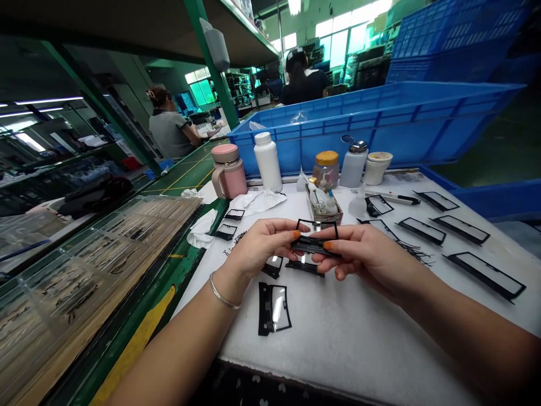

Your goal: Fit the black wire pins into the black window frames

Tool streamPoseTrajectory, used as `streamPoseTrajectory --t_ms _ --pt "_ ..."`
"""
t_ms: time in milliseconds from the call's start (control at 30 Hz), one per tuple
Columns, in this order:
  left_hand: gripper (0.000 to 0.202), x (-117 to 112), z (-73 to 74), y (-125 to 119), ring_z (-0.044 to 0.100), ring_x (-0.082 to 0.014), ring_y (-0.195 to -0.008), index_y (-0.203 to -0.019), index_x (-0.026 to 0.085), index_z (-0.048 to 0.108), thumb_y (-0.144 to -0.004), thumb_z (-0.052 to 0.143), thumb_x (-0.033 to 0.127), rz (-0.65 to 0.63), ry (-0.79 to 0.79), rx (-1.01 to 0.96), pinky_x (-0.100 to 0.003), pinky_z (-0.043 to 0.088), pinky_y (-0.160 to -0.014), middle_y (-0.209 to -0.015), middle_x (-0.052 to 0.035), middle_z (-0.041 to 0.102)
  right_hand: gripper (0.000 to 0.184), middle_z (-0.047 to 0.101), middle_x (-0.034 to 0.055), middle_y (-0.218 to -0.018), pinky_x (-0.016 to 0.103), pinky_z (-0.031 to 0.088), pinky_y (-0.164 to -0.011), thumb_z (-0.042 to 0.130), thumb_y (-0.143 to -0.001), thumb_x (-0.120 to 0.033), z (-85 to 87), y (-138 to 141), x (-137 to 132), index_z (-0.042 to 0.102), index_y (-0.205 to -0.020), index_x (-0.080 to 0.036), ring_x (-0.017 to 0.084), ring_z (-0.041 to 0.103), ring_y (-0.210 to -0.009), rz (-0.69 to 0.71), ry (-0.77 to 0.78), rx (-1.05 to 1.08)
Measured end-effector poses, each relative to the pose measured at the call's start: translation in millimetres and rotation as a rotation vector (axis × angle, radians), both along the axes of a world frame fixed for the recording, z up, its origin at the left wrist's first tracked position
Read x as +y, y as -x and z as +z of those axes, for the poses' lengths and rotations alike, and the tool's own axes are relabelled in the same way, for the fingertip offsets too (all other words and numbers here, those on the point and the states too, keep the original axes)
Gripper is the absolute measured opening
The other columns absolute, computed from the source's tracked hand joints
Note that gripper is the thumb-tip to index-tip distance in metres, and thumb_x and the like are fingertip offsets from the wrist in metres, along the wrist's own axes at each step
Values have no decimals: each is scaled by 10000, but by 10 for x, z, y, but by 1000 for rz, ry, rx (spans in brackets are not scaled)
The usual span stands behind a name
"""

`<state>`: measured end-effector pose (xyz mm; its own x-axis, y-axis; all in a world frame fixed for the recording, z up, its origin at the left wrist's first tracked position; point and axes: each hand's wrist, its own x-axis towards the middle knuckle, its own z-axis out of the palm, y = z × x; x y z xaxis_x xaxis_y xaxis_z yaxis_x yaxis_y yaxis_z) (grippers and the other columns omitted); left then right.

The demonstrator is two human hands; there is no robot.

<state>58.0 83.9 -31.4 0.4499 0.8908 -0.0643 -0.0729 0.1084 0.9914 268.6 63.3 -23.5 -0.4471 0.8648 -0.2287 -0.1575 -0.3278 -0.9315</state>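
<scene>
Between my two hands, just above the white tabletop (pixel 338 338), is a black frame with a clear window (pixel 316 246). My left hand (pixel 270 242) pinches its left end, the thumb on top. On its right end my right hand (pixel 359 248) is closed, thumb over the front edge and fingers beneath. Another black framed window piece (pixel 274 308) lies nearest me on the table. Partly behind my hands are more such pieces, one of them under the held frame (pixel 305 266). Thin black strands (pixel 414 252) lie right of my right hand.
Several framed pieces (pixel 486 276) are spread on the right beside a pen-like tool (pixel 397 197). Behind stand a pink mug (pixel 230 175), a white bottle (pixel 267 163), a pump bottle (pixel 354 166) and a large blue crate (pixel 380 124). Divided clear trays (pixel 84 270) sit left. Two people work farther back.
</scene>
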Motion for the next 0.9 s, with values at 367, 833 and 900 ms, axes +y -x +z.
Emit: streamPoseTrajectory --t_ms 367,833,900 --pt "258 5 20 22 662 -128 -673 -1002 113 718 -821 700 296 16 35 -23 -211 569 -600 -930 -95 682 214 703 134 -863 128 512 -453 594 -954 -262 -42 -52 46 733 -1019 -112 190 706 -692 12 -40 33" --pt "267 -3 80 114 623 -102 -601 -865 85 702 -771 729 333 59 -50 44 -184 544 -548 -757 -63 650 324 680 123 -828 171 518 -508 605 -941 -420 -38 -33 6 694 -1049 -128 210 687 -738 -44 -254 -208" --pt "281 0 157 241 622 -105 -609 -868 85 700 -750 740 337 161 -108 53 -192 545 -558 -776 -66 653 339 674 109 -895 189 530 -570 625 -929 -471 -28 -102 -35 685 -1072 -170 204 669 -775 -192 -466 -347"
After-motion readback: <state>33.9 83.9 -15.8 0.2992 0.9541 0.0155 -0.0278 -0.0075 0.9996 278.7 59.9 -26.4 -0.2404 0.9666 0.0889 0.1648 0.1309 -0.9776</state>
